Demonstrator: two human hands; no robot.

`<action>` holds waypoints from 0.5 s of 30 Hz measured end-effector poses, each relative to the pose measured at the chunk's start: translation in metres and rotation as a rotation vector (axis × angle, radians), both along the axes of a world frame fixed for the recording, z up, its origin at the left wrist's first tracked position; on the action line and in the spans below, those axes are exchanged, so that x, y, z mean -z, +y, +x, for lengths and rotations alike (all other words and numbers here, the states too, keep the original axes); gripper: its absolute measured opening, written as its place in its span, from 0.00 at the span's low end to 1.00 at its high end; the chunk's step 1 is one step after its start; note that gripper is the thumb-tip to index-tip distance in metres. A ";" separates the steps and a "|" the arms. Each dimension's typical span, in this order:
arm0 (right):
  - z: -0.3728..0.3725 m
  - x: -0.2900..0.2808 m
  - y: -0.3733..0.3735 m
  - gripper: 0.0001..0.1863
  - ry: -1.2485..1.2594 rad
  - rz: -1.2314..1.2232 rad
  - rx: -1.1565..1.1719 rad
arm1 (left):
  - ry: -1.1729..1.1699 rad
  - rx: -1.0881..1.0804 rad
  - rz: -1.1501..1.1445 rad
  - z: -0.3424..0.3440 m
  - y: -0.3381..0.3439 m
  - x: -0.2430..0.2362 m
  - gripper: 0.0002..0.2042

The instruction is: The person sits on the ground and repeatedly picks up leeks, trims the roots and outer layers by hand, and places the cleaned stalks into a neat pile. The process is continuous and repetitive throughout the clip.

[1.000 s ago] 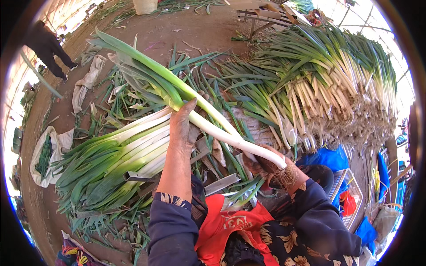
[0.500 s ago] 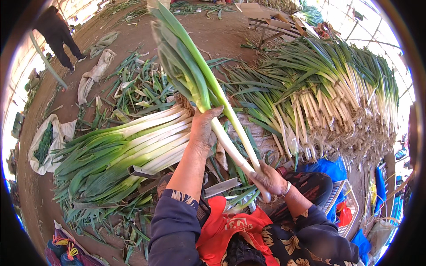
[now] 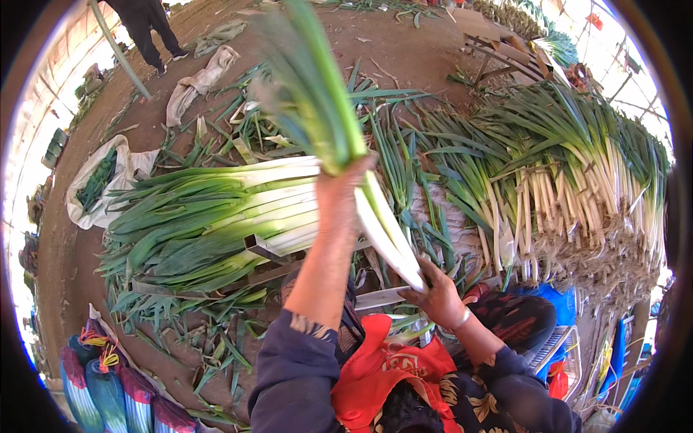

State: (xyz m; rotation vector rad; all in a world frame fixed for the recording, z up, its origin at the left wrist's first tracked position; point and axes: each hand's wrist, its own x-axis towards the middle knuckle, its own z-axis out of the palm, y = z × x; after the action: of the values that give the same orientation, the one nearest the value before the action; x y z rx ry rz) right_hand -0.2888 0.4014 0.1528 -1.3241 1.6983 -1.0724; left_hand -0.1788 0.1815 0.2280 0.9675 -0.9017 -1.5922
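I hold long green onions slantwise in front of me, their green tops up and away, motion-blurred. My left hand is wrapped round them where the white stalks turn green. Lower down, my right hand has its fingers closed on the white bottom ends. To the left, beside my left forearm, a row of clean green onions lies on a metal frame, white ends toward me and leaves pointing left. A large heap of green onions with dirty roots lies on the right.
Trimmed leaves litter the ground. Tied bundles are at the lower left. A white sack with greens stands at left. A plastic crate is by my right knee, a table with cardboard far right. A person stands far left.
The held stalks, splayed before, are now close together. My left hand has lifted a little, and their tops swing in a blur. The view has shifted, showing more of the tied bundles.
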 end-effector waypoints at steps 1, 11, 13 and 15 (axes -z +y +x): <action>0.006 0.004 -0.016 0.36 -0.091 -0.113 0.007 | 0.009 -0.130 -0.053 0.017 -0.004 -0.012 0.20; 0.103 -0.011 -0.247 0.25 0.668 -0.283 -0.223 | 0.092 -0.682 -0.301 0.213 -0.090 -0.007 0.24; 0.100 0.008 -0.288 0.17 0.743 -0.244 -0.232 | 0.145 -0.566 -0.158 0.219 -0.106 0.021 0.25; 0.087 0.043 -0.322 0.17 0.910 -0.215 -0.170 | 0.009 -0.315 0.071 0.247 -0.117 0.067 0.23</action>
State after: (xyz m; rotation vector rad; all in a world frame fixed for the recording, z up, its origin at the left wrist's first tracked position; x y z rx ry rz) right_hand -0.2019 0.0789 0.1102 -2.2755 2.0518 -0.5727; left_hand 0.0682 0.0648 0.1613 1.0931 -0.6523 -1.3655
